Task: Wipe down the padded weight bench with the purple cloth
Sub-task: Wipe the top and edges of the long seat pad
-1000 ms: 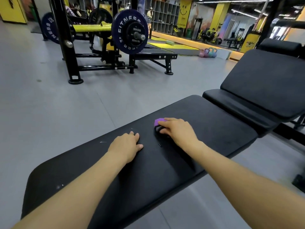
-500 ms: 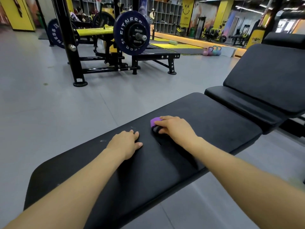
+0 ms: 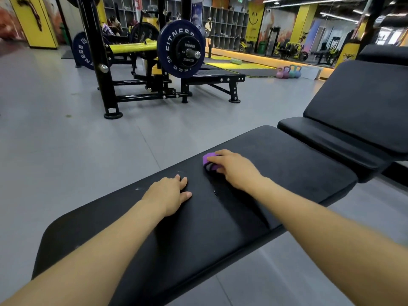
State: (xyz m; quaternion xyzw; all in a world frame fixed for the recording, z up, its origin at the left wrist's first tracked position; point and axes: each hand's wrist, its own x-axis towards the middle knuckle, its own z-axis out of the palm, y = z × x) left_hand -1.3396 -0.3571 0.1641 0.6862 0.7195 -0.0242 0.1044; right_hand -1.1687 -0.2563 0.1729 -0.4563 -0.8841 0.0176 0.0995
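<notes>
Cloth (image 3: 209, 160) now leftward — purple, bunched

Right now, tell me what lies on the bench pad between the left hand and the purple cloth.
Nothing but bare black bench pad: in the head view, the stretch between the left hand and the purple cloth under the right hand holds no object.

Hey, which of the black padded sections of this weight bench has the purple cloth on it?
The flat black seat pad nearest the camera: the right hand presses the purple cloth there. The middle and raised back pads lie beyond.
</notes>
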